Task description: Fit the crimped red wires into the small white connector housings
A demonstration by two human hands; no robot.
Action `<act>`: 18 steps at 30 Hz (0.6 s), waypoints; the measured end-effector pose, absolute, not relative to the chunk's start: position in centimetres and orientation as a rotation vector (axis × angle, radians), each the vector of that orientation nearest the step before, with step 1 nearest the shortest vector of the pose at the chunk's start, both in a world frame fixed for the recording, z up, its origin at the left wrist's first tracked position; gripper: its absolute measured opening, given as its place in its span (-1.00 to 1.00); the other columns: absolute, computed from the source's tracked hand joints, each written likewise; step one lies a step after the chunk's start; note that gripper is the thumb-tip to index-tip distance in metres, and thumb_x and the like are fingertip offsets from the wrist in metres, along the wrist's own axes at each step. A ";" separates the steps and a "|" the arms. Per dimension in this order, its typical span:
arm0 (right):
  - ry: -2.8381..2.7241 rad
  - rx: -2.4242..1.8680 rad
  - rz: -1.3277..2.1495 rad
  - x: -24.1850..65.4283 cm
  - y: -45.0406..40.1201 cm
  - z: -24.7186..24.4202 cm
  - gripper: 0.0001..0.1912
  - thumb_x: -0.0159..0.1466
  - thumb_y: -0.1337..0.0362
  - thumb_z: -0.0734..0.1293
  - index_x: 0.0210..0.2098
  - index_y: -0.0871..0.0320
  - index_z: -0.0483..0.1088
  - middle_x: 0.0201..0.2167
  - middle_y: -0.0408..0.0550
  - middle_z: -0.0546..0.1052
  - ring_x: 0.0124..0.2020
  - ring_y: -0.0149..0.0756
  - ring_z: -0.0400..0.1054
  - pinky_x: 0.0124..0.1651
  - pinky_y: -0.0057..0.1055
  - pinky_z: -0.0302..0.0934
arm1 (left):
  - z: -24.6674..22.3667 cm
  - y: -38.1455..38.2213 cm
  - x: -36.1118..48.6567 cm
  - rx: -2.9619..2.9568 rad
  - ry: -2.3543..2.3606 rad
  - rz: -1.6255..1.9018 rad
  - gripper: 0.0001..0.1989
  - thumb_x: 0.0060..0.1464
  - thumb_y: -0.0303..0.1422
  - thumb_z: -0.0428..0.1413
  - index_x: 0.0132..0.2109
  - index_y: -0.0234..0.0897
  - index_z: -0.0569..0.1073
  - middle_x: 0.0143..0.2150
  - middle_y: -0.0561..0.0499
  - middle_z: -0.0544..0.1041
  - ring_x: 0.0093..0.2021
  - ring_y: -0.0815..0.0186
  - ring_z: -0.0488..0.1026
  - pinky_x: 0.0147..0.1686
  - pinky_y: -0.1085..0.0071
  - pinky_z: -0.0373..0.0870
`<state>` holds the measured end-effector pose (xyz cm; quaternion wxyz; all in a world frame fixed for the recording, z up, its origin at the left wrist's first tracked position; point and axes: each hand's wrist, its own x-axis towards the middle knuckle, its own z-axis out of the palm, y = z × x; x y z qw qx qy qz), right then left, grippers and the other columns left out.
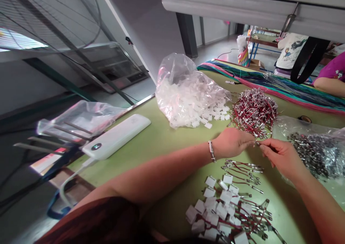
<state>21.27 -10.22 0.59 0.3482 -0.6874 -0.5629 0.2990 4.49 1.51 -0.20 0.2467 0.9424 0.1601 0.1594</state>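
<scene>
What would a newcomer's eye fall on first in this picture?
Probably the heap of red wires with silvery ends, just beyond the left hand and right hand, which seem to pinch a tiny metallic piece. Left of the heap, a clear bag spills small white blocks onto the green table. Nearer the person lies a loose pile of white blocks and red wires.

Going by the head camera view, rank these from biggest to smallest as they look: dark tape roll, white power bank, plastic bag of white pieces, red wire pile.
1. Plastic bag
2. White power bank and red wire pile: too alike to rank
3. Dark tape roll
</scene>
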 end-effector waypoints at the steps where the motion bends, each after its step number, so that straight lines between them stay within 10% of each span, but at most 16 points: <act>1: -1.470 -1.786 0.826 21.3 -10.3 0.8 -0.74 0.19 0.11 0.25 -0.50 0.12 0.39 -0.65 -0.24 0.34 -0.72 -0.49 0.12 -0.65 -0.51 0.04 | -0.2 1.5 4.4 2.642 0.407 0.423 -0.78 0.21 -0.35 -0.06 -0.28 -0.20 0.47 -0.39 0.09 0.50 -0.41 0.40 0.36 -0.42 0.46 0.16; 10: -1.628 -1.914 0.723 20.9 -10.1 0.2 -0.77 0.20 0.16 0.20 -0.49 0.12 0.37 -0.61 -0.17 0.44 -0.64 -0.40 0.24 -0.55 -0.46 0.09 | 0.4 2.4 4.5 2.820 0.299 0.252 -0.75 0.25 -0.25 -0.05 -0.05 -0.20 0.45 -0.19 0.00 0.52 -0.19 0.29 0.42 -0.23 0.41 0.27; 18: -2.132 -2.130 0.000 21.4 -10.8 0.4 -0.79 0.23 0.17 0.25 -0.31 0.07 0.52 -0.40 -0.05 0.55 -0.45 -0.24 0.40 -0.44 -0.36 0.10 | 2.4 2.5 2.1 2.908 0.139 -0.090 -0.11 -0.18 -0.22 0.31 0.28 -0.25 0.15 -0.02 -0.17 0.40 -0.05 0.07 0.30 -0.07 0.23 0.23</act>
